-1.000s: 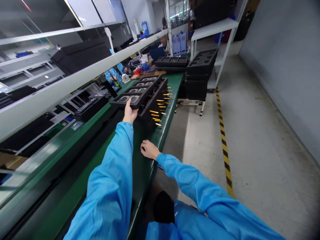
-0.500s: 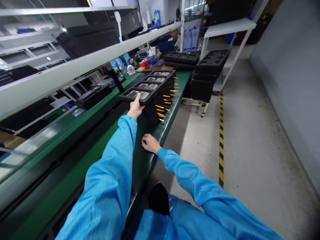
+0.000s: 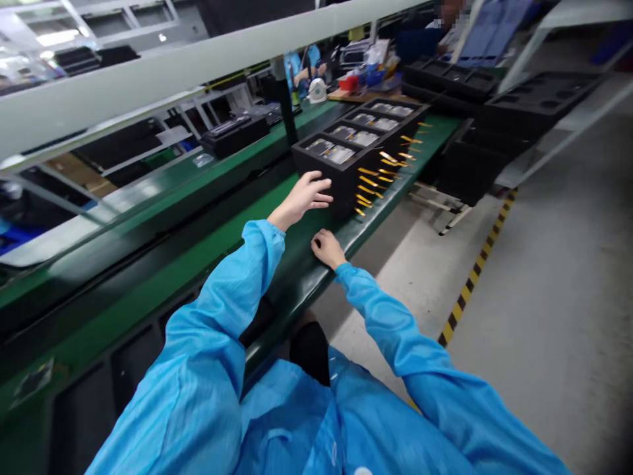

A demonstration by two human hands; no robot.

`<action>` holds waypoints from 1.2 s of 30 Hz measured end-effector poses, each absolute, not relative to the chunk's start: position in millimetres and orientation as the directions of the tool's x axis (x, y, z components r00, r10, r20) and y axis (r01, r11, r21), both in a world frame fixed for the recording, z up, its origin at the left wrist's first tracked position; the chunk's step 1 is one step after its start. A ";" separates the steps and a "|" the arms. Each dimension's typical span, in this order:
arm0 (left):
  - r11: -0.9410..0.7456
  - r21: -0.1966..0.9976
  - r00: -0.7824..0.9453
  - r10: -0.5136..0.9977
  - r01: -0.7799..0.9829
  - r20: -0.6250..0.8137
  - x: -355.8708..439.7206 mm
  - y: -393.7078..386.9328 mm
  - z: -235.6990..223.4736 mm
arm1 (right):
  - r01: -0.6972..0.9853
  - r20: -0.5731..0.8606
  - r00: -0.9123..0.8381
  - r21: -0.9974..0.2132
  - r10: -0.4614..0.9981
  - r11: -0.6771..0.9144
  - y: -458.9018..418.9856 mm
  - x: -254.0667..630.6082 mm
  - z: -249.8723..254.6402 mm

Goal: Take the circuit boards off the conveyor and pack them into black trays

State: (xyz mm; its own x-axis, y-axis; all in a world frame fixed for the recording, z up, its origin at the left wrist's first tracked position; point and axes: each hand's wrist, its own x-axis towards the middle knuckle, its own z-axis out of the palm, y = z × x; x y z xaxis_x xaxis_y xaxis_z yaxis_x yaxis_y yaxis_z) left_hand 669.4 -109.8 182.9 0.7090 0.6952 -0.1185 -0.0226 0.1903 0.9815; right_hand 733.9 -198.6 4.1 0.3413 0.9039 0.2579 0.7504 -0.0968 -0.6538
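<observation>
Nearest the camera, both arms in blue sleeves reached forward over the green bench (image 3: 208, 251). The right hand (image 3: 327, 248) rested on the front edge of the bench with its fingers curled under, holding nothing. Just beyond it, the left hand (image 3: 306, 194) was open, fingers spread and pointing toward the near end of a stack of black trays (image 3: 346, 178); the fingertips were at or just short of the stack's end wall, and whether they touched it could not be told. The stack stood on the bench near its front edge, and its top tray held flat silvery parts (image 3: 339, 154) in pairs of pockets. Small yellow tabs (image 3: 368, 183) stuck out of the side of the stack facing the aisle. Farther along, more black trays (image 3: 452, 76) lay empty on the bench and on a white rack (image 3: 554, 142) beside it. At the far end another person in blue (image 3: 301, 66) sat at the line.
</observation>
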 end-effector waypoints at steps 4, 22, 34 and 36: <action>-0.087 0.996 0.907 0.421 0.024 0.014 562.2 -176.5 184.8 | 0.738 0.242 0.303 -0.672 0.922 -0.066 -205.8 742.1 4.6; 0.681 0.434 -0.787 0.606 0.590 0.119 -6.6 -380.9 51.2 | 0.664 0.211 0.700 -0.544 0.682 -0.514 -184.3 707.4 30.6; 0.774 0.421 -0.829 0.553 0.474 -0.084 -28.4 -323.0 37.1 | 0.721 0.257 0.640 -0.526 0.724 -0.450 -201.3 679.1 45.5; 0.733 0.516 -0.824 0.559 0.444 -0.086 -32.3 -320.7 34.9 | 0.724 0.290 0.643 -0.532 0.709 -0.439 -196.0 676.4 43.9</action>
State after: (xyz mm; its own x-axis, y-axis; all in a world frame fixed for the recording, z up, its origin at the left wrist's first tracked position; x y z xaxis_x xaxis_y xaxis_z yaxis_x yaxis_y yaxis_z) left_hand -32.3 -320.7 34.9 -0.8244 0.5595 -0.0856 0.4438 0.7329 0.5156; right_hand 676.4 -196.0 43.9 0.6428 0.7092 0.2895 0.7242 -0.4393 -0.5316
